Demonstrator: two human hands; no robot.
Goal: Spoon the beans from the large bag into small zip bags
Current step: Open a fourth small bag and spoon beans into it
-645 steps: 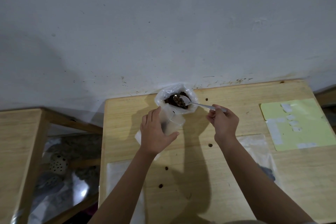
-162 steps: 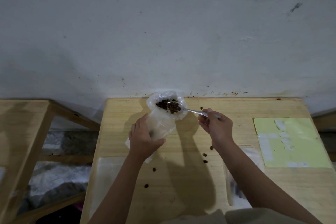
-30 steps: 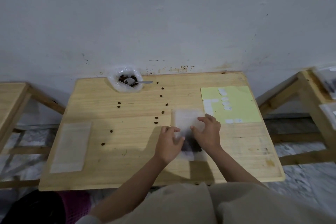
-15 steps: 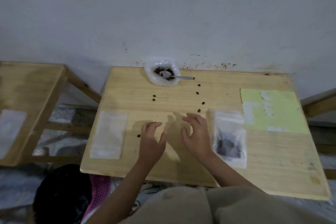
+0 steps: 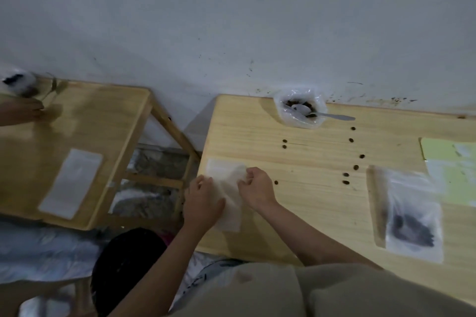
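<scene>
1. Hands on an empty zip bag [image 5: 226, 188] at the left edge of the tabletop [image 5: 309, 208]. Left hand [image 5: 203, 203] lies over the bag's left side, fingers curled onto the plastic; real grip or just pressing, cannot tell. Right hand [image 5: 255, 188] has its fingers bent, pinching the bag's upper right part, which is lifted and creased.
2. Big bag [image 5: 298, 108] stands open at the far edge against the wall [image 5: 231, 20], beans inside, spoon [image 5: 322, 114] resting in it with the handle sticking out to the right.
3. Filled bag [image 5: 412, 216] lies flat near the right side, dark beans in its lower half, well apart from both hands.
4. Loose beans [image 5: 353, 159] scattered on the wood between the big bag and the filled one; one bean just right of the right hand.
5. Yellow sheet [image 5: 448, 162] at the right edge, pale patches on it.
6. Second table [image 5: 77, 136] to the left carries another flat clear bag [image 5: 69, 183]; image there is blurred.
</scene>
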